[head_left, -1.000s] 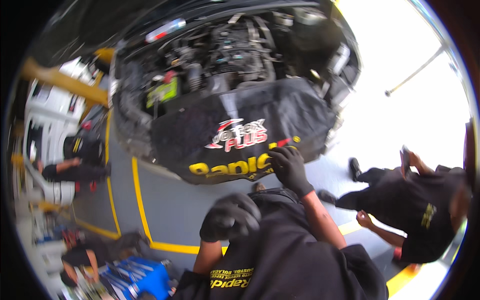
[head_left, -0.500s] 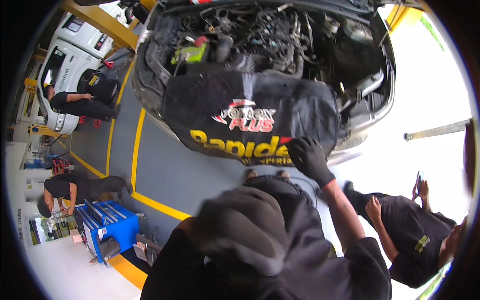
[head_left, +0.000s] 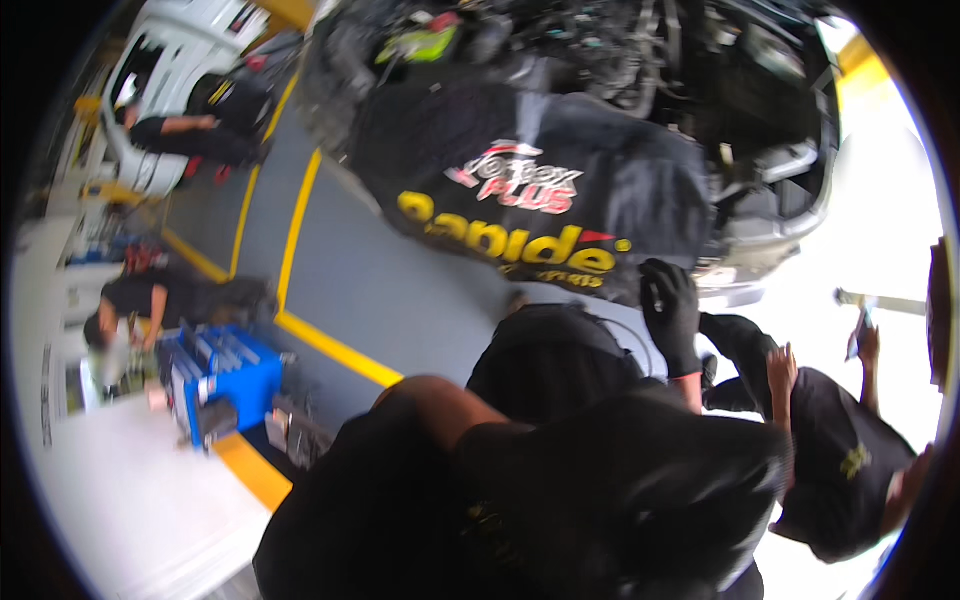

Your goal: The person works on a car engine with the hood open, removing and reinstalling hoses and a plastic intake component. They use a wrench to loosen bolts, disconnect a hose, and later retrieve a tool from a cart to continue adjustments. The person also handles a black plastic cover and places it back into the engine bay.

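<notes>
"Fender cover [head_left: 535, 200], black with bold lettering, is draped across the front of the car [head_left: 775, 245] ahead of you. Would you call it in place?"

"It looks so: it spans most of the front edge, and its lower border hangs toward you. That much seems done. Behind it the engine bay [head_left: 600, 50] lies open to your view, with a yellow-green box [head_left: 420, 43] at its left. You can't tell from here whether anything inside has been worked on, so what is left is hard to judge."

"And your hands?"

"Your gloved right hand [head_left: 670, 310] is at the cover's lower right corner, fingers bent; you can't tell whether they pinch the fabric or only hang in front of it. Your left hand [head_left: 625, 470] appears to be the big dark blur near the camera, its fingers unreadable."

"What stands in your way?"

"Mostly that left hand, which hides your right forearm and much of your body. Near your right side a co-worker [head_left: 840, 450] holds a flat device [head_left: 858, 335]. Well apart on your left, past the yellow floor line [head_left: 297, 240], stand a blue tool cart [head_left: 245, 365], a person [head_left: 135, 297] beside it, and a white vehicle [head_left: 190, 60]."
</notes>
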Action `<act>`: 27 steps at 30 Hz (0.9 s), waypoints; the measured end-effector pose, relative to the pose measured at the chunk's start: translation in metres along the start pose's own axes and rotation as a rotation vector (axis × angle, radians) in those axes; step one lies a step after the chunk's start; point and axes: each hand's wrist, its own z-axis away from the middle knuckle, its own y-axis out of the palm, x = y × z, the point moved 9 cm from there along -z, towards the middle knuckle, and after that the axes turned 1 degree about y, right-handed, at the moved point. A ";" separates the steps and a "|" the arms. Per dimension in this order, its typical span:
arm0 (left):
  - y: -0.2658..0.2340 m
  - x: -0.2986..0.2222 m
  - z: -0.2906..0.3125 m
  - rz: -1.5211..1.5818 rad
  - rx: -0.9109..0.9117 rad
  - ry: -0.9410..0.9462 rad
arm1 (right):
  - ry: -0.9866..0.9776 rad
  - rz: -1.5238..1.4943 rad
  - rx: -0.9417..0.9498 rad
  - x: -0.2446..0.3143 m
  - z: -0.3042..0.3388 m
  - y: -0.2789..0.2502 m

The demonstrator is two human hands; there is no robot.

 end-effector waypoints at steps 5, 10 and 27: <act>-0.007 0.002 0.039 0.817 -0.996 0.055 | 0.015 -0.081 -0.079 -0.030 0.017 -0.006; -0.024 -0.038 0.035 -0.565 -0.292 -0.188 | -0.052 -0.020 -0.117 -0.011 -0.009 -0.033; -0.062 -0.113 0.179 -1.669 -1.074 -0.398 | 0.125 -0.020 -0.308 -0.037 0.009 -0.055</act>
